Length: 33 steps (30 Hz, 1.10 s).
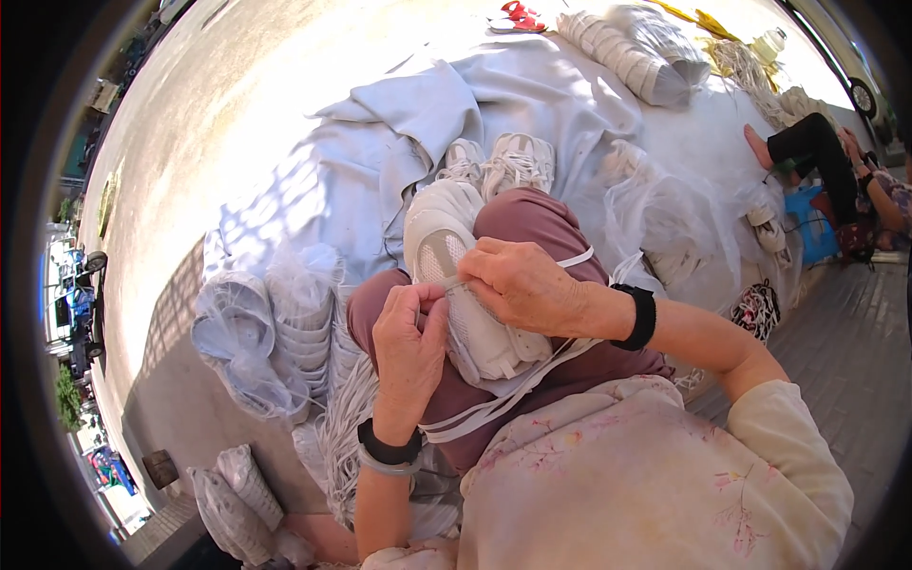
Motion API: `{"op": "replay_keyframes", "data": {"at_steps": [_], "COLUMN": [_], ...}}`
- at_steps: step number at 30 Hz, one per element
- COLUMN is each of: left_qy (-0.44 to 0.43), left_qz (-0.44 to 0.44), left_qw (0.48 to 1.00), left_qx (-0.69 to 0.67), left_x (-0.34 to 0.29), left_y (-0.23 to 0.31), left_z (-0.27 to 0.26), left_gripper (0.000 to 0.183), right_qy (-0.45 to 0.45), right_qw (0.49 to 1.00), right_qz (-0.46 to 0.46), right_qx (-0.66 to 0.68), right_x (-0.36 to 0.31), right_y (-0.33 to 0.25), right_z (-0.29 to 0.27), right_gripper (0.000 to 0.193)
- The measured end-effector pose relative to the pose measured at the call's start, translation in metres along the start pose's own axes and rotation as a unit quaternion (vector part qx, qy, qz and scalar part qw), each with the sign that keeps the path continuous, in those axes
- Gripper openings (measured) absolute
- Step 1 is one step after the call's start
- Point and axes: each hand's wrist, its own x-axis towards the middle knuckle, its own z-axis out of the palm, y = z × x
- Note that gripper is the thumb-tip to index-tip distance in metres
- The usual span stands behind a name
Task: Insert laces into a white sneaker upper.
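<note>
A white sneaker (446, 242) lies across my lap on my knees, toe pointing away from me. My left hand (408, 342) pinches a flat white shoelace (503, 404) at the shoe's eyelets. My right hand (522, 285) rests on top of the shoe and grips the same lace beside the left. The lace's loose ends trail over my thigh toward my waist. Both wrists wear dark bands.
Two laced white sneakers (499, 166) sit beyond my knees on a pale sheet (380, 142). Clear bags of white shoes (275, 332) lie at my left and more bags (665, 228) at my right. A bundle of white laces (347, 427) lies by my left arm. Another person's legs (807, 152) show at far right.
</note>
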Motion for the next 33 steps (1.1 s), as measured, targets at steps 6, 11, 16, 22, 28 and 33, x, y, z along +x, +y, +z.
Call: {"op": "replay_keyframes", "data": {"at_steps": [6, 11, 16, 22, 28, 33], "left_qy": [-0.010, -0.055, -0.104, -0.089, -0.115, -0.143], "left_qz": [0.198, 0.229, 0.208, 0.239, 0.227, 0.222], "left_qw": [0.963, 0.938, 0.923, 0.902, 0.892, 0.877], "left_qx": [0.181, 0.254, 0.307, 0.348, 0.375, 0.402], "left_x": [0.009, 0.017, 0.018, 0.016, 0.014, 0.013], "left_y": [0.017, 0.029, 0.032, 0.031, 0.027, 0.024], "left_z": [-0.002, -0.009, -0.010, -0.006, -0.005, -0.008], "left_gripper": [0.010, 0.007, 0.006, 0.009, 0.011, 0.011], "right_qy": [-0.009, -0.016, -0.028, -0.021, 0.010, 0.057], "right_qw": [1.000, 0.996, 0.999, 1.000, 1.000, 0.998], "right_qz": [-0.001, -0.031, 0.017, 0.016, 0.009, 0.005], "right_qx": [-0.019, -0.080, -0.008, 0.001, -0.008, -0.007], "right_x": [-0.003, 0.000, 0.000, -0.003, -0.002, -0.001], "right_y": [-0.003, 0.000, 0.004, 0.002, 0.001, 0.004], "right_z": [-0.009, 0.002, -0.002, -0.012, -0.025, -0.043], "right_gripper": [0.006, 0.008, 0.009, 0.010, 0.014, 0.012]}}
